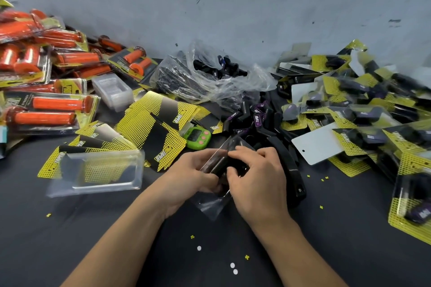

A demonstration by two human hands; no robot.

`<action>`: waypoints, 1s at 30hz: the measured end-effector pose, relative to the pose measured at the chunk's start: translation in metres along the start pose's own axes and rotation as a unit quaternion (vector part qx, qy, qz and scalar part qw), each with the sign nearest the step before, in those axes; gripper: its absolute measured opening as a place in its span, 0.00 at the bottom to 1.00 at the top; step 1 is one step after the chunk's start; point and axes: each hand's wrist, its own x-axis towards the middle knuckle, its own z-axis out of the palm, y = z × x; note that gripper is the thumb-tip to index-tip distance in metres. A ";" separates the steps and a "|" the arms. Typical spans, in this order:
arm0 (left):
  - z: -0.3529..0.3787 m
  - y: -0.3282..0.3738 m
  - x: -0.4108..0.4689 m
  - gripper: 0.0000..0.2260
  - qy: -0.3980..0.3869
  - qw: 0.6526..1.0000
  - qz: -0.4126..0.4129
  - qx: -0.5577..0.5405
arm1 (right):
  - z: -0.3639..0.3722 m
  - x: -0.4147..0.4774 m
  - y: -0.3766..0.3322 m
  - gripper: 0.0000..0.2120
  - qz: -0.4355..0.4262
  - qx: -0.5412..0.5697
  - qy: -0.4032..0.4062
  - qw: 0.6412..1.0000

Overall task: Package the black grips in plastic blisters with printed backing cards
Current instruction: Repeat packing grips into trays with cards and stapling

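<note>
Between both hands (189, 176) (258, 178), a blister (211, 206) holds a black grip (219, 163).

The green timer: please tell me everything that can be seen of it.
The green timer is small, rounded and seemingly plastic, with a dark screen and pink buttons beside the screen. It lies face up on the dark table, at the edge of the spread yellow-black cards and left of the loose black grips.

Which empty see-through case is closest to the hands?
The single clear blister lying on the yellow-and-black cards, just beside the left hand. The other empties are a stack farther back, by the packaged orange grips.
</note>
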 end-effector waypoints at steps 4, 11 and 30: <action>0.002 -0.002 0.004 0.33 0.070 0.996 0.051 0.013 | 0.000 0.000 -0.004 0.22 -0.030 0.056 0.070 0.996; 0.006 -0.002 0.002 0.12 0.029 0.999 0.022 -0.037 | -0.008 -0.007 -0.006 0.33 0.068 0.288 0.000 0.955; 0.009 0.005 0.005 0.20 0.263 0.959 0.099 0.047 | 0.020 -0.001 -0.012 0.20 0.103 0.262 -0.053 0.958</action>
